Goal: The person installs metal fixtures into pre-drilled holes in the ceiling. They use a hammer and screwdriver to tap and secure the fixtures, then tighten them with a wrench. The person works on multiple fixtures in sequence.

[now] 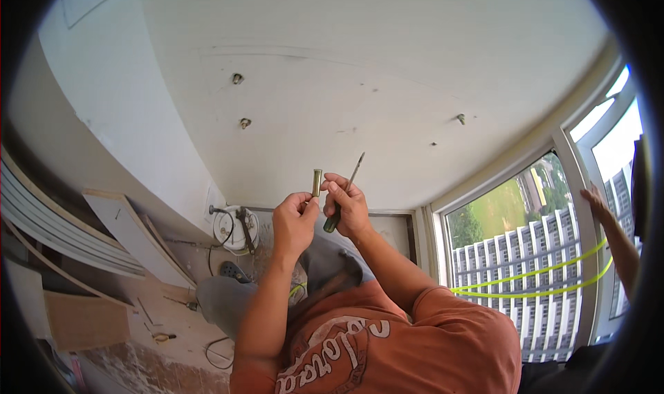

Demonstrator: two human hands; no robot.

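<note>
My left hand (295,222) pinches the lower end of a brass-coloured metal anchor sleeve (317,180), held upright in front of the white wall. Close beside it, my right hand (351,206) is closed around a screwdriver (356,169). Its thin shaft points up and slightly right, and the dark green handle shows below the palm. The thumb and forefinger of the right hand come near the sleeve; whether they touch it I cannot tell. Anchor bolts (238,79) stick out of the wall at the left, and another bolt (461,119) juts out at the right.
A white round bucket (235,229) with a dark tool across it stands by the wall. Pliers (164,337) lie on the floor; a white board (131,231) leans at left. Another person's hand (593,199) touches the window frame (568,166), near yellow-green straps (532,290).
</note>
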